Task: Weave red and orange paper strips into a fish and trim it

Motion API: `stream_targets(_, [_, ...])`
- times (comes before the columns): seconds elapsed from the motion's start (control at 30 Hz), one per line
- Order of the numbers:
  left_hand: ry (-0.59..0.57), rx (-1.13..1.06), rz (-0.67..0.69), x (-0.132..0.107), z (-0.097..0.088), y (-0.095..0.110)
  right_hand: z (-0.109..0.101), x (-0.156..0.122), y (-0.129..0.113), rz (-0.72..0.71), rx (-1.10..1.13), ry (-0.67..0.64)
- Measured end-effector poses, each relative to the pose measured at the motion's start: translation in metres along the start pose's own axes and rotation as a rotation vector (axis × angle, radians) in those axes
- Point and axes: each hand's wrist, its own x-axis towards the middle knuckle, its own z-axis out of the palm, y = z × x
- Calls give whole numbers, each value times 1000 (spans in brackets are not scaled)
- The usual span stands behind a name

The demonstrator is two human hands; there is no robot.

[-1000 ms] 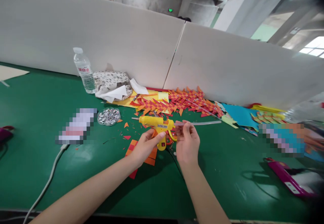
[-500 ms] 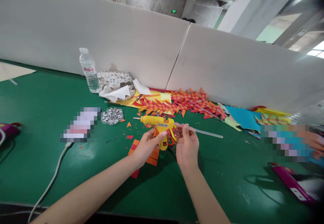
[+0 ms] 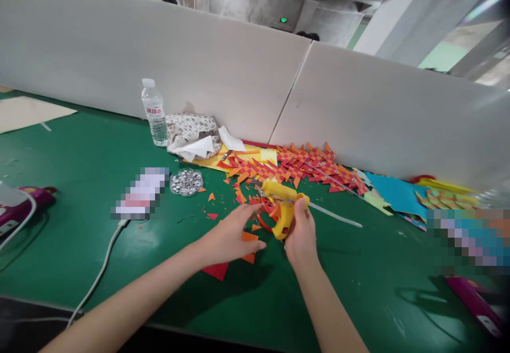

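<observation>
While the green table (image 3: 350, 300) is spreading beneath all the fingers, the pale partition (image 3: 223, 66) is standing beyond their tips. Both bare forearms are slanting inward from the near edge, the left lying flatter, the right rising more steeply. Checked red-and-orange paper fish (image 3: 319, 167) are lying heaped beyond the right fingers.

Left hand (image 3: 225, 236): thumb and fingers are standing wide apart, pointing right, holding nothing visible; fingertips are sitting just beside the gun, contact cannot be told. Right hand (image 3: 302, 236): thumb is lying along the gun's rear, other fingers are wrapping behind, mostly hidden; the hand is gripping the gun.

Yellow glue gun (image 3: 277, 190) is tilting, its nozzle pointing left past the left fingertips, its handle hanging between both hands. A round tub of googly eyes (image 3: 186, 182) is resting beyond and left of the left fingers. A translucent glue stick (image 3: 337, 217) is protruding rightward from behind the right thumb, near end hidden. Paper scraps (image 3: 212, 196) are lying beyond the left knuckles.
</observation>
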Motion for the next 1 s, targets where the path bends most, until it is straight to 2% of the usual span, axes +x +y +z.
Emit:
stream_targets(0.1, [-139, 273, 4, -6, -40, -9, -6, 13, -11, -42, -9, 0])
stream_targets(0.17, [-277, 410, 12, -7, -62, -16, -8, 20, -16, -56, -51, -12])
stream_targets(0.23, [-424, 489, 19, -6, -72, -22, -10, 23, -20, -44, -80, -29])
stream_targets(0.33, [-556, 558, 35, -6, -70, -26, -13, 22, -21, 25, -103, -98])
stream_targets(0.47, [-562, 558, 39, -6, -62, -28, -21, 17, -20, 130, -206, -199])
stream_targets(0.7, [-479, 502, 87, -8, -64, -35, -21, 8, -18, 218, -481, -309])
stream_targets(0.83, [-455, 476, 113, -7, -64, -39, -18, 6, -16, 227, -508, -308])
stream_targets(1.0, [-456, 429, 104, -4, -66, -41, -22, 9, -13, 247, -431, -307])
